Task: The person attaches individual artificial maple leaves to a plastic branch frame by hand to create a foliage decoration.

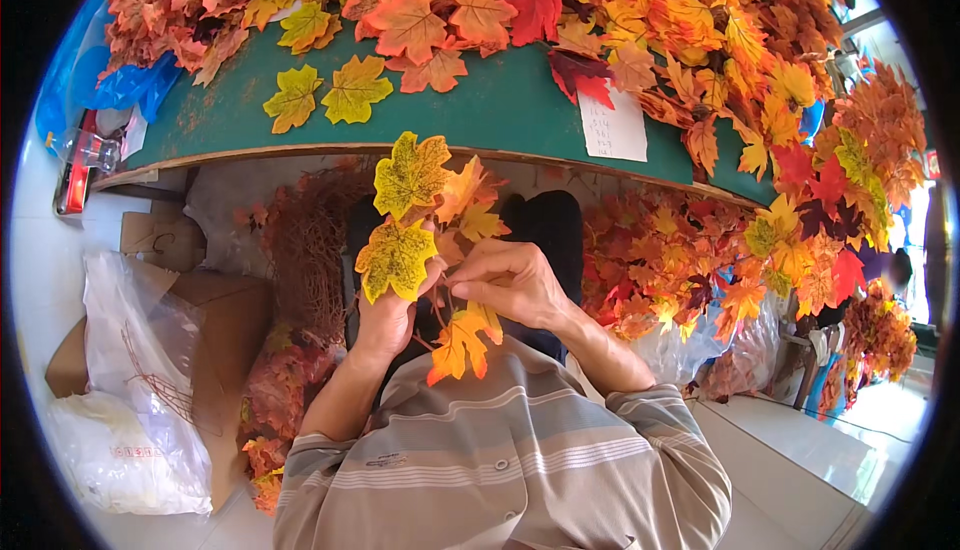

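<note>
My left hand is closed round the stem of an artificial maple leaf sprig, held in front of my chest. Two yellow-green speckled leaves stand at its upper left, with orange leaves behind them. A yellow-orange leaf hangs below, between my hands. My right hand pinches at the sprig's thin brown stem from the right, its fingertips close to the left hand. The exact point of the pinch is partly hidden by the fingers.
Ahead is a green tabletop heaped with artificial autumn leaves. A paper note lies near its edge. Bundled brown stems and a cardboard box with plastic bags are at left; more leaves fill the right.
</note>
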Demonstrator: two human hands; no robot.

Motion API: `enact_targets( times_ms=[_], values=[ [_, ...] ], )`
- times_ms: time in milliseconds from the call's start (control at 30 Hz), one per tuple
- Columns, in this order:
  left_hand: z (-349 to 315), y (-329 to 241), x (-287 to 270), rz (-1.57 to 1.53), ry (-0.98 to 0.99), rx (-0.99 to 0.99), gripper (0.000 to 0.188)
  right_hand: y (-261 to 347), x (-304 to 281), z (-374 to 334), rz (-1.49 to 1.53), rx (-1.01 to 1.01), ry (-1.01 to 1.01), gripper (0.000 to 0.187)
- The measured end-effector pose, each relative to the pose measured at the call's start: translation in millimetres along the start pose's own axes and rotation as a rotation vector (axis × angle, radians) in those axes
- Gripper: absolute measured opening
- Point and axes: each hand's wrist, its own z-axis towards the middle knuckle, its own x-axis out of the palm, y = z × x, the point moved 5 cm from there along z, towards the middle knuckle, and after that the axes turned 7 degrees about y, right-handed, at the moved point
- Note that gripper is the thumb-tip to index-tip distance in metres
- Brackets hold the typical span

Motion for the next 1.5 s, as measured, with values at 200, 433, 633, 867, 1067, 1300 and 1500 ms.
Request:
enact_targets(
  times_ms=[200,433,633,867,1067,1300,1500],
  values=[
    [-3.6,9.2,-9.8,0.009,0.079,0.049,0.064,-3.3,2.9,-0.2,0.03,-0.011,-0.007,0.008],
    [-4.7,7.3,-3.3,-0.026,0.062,0.153,0.045,-6.1,2.1,-2.2,0.059,0.001,-0.03,0.008],
    [-4.6,11.1,-10.1,0.082,0.114,0.141,0.042,-7.5,2.2,-3.7,0.078,0.031,-0.015,0.009],
    [-5.6,16.6,-12.6,0.064,0.102,0.116,0.041,-8.8,1.8,-4.1,0.083,0.017,-0.033,0.01],
    [-8.4,11.8,-5.3,0.133,0.083,0.159,0.029,-6.1,-3.1,-4.2,0.049,0.044,-0.039,0.009],
    [-7.5,16.1,-11.9,0.375,0.019,0.195,0.024,-46.3,7.7,-0.9,0.489,0.211,-0.085,0.003],
    [-1.4,22.1,-11.6,0.143,-0.101,0.144,0.024,-40.2,2.6,10.7,0.1,0.064,-0.174,0.01]
  ],
)
